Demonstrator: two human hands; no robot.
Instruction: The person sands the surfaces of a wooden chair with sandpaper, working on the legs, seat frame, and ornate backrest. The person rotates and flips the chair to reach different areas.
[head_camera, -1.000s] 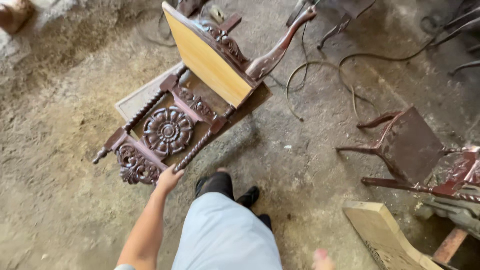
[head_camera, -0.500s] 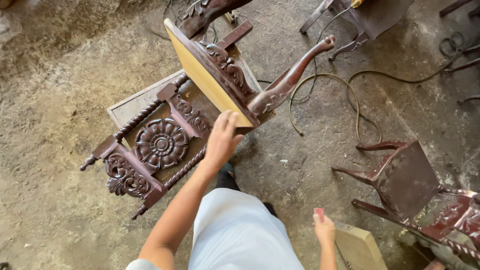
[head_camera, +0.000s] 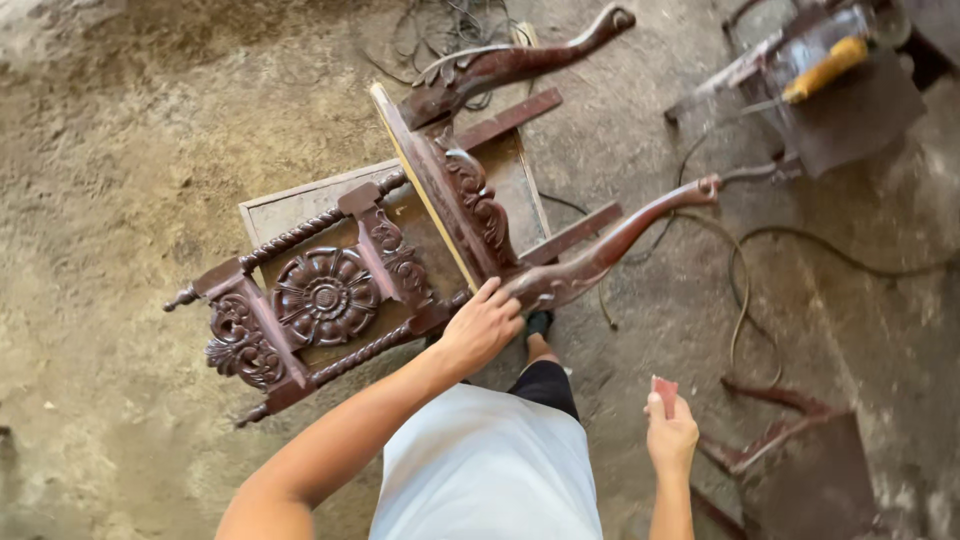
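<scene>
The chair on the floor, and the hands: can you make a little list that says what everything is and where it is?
chair: dark carved wooden chair lying on its back on the dirt floor
carving: round flower in the backrest
left hand: left hand gripping the chair by the near front leg
right hand: right hand holding a small reddish block
nearby: cables, another dark chair
</scene>
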